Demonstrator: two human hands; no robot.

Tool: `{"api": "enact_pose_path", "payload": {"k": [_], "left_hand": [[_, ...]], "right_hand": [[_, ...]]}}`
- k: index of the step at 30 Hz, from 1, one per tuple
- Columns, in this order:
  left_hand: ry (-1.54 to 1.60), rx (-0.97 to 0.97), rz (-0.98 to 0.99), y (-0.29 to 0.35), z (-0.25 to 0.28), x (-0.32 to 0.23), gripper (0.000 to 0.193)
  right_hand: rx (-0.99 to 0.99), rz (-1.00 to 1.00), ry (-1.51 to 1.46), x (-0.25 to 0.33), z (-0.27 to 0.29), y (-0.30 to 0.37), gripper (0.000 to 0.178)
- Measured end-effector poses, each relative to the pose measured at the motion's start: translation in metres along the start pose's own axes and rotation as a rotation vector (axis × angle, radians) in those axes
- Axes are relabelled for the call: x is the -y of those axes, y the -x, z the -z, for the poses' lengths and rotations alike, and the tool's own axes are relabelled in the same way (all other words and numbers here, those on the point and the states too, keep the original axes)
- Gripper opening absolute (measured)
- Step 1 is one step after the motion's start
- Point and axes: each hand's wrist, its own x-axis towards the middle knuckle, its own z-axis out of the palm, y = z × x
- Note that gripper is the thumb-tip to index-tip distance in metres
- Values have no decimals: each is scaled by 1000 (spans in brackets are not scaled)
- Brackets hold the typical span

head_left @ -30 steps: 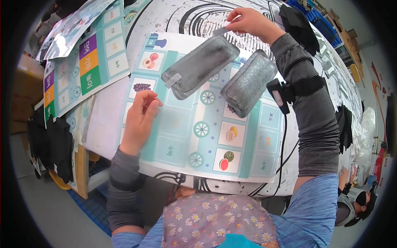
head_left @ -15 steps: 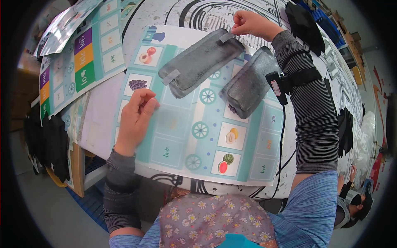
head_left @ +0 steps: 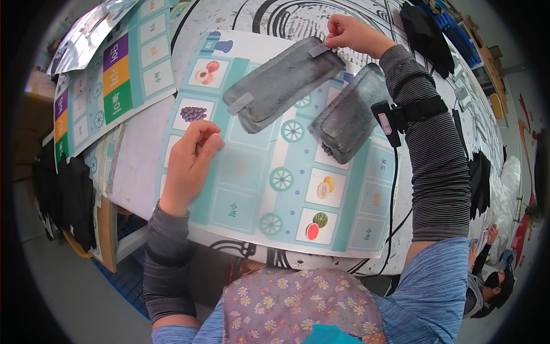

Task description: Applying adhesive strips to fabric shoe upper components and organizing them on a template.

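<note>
A long grey fuzzy fabric pad [head_left: 281, 86] lies slantwise on the printed sheet. It has a pale grey strip [head_left: 240, 104] near its lower-left end and another strip [head_left: 319, 50] at its upper-right end. My right hand [head_left: 352, 35] is at that upper end, thumb and forefinger pinched on the strip's edge. Just right of this pad rests a second, shorter grey pad [head_left: 350, 114]. My left hand [head_left: 192, 157] hovers over the sheet's left part, below the grape picture, its fingers curled in and the thumb close to them. Nothing shows in it.
The printed sheet [head_left: 252, 229] has fruit pictures and pale boxes. More printed sheets [head_left: 140, 74] are stacked at the left. Black cloth pieces [head_left: 423, 37] lie at the far right. A cable [head_left: 392, 212] runs down from my right wrist strap. Another person [head_left: 492, 286] is at the lower right.
The view has shifted slightly, so the sheet and pads appear a little farther right. My hands keep nearly the same poses.
</note>
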Motion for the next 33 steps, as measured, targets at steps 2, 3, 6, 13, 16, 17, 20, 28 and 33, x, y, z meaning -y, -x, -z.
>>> {"api": "enact_pose_path", "payload": {"k": [2,3,6,13,16,17,20,28,33], "left_hand": [[-2,-1,0,0,0,0,17],[-12,5,-3,-1,1,0,17],[-20,10,-2,-1,1,0,17],[-8,11,0,-2,2,-1,18],[1,9,1,-1,2,-1,17],[0,7,4,-1,2,0,17],[-3,8,4,-1,2,0,17],[-21,-1,7,-3,2,-2,17],[-19,-9,0,1,4,-5,16]], "right_hand": [[0,-4,-14,-1,0,-1,21],[-3,4,2,-2,0,-2,21],[-34,23,56,-3,-4,-2,20],[26,-198,-195,-1,-7,2,29],[40,-267,-287,2,-11,2,41],[43,-266,-287,5,-14,2,41],[78,-219,-204,7,-16,3,46],[51,-215,-186,3,-23,-3,56],[64,-192,-142,14,-22,-3,62]]}}
